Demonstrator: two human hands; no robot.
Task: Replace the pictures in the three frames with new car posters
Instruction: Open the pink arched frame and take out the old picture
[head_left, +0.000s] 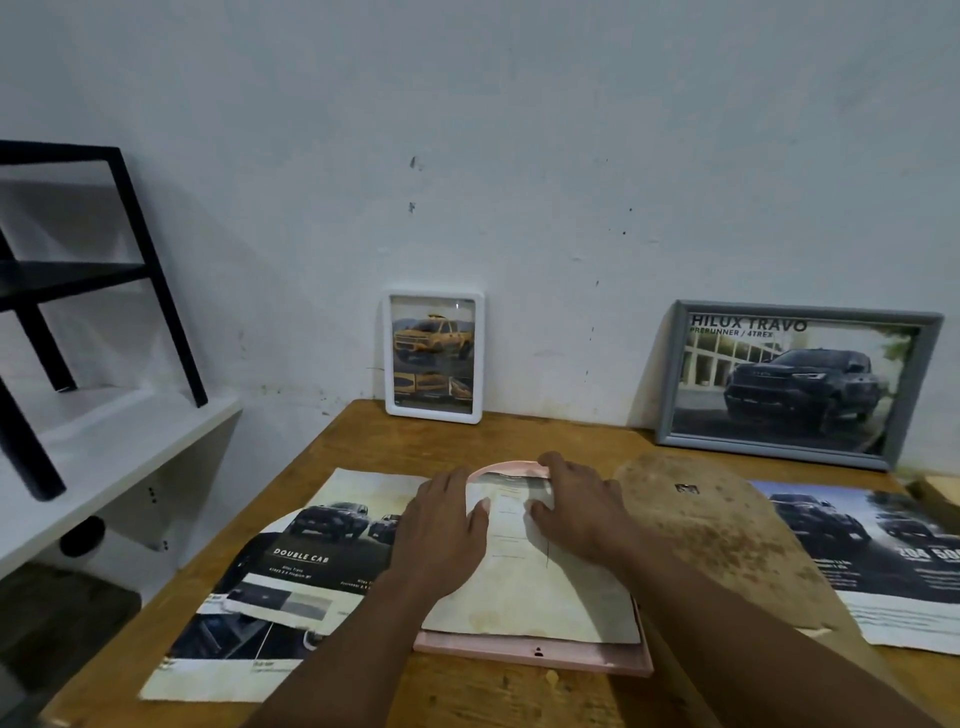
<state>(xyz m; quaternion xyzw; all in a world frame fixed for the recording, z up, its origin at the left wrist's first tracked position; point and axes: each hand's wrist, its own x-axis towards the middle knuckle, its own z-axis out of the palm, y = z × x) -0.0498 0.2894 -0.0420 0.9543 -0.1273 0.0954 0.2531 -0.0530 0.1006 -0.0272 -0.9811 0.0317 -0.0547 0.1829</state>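
Note:
A pink frame (535, 656) lies face down on the wooden table (467, 691) in front of me. A pale, stained sheet of paper (535, 597) lies in its back, printed side down. My left hand (441, 525) and my right hand (582, 504) both press flat on the far end of this sheet, near the frame's rounded top edge. A brown, worn backing board (727, 525) lies just right of the frame. A white frame (434, 356) with a yellow truck picture and a grey frame (795, 382) with a dark pickup poster lean against the wall.
Loose car poster sheets lie on the table: a "Double Cab" page (291, 571) to the left and a dark truck page (883, 561) to the right. A white shelf (104, 467) carrying a black metal rack (130, 234) stands to the left of the table.

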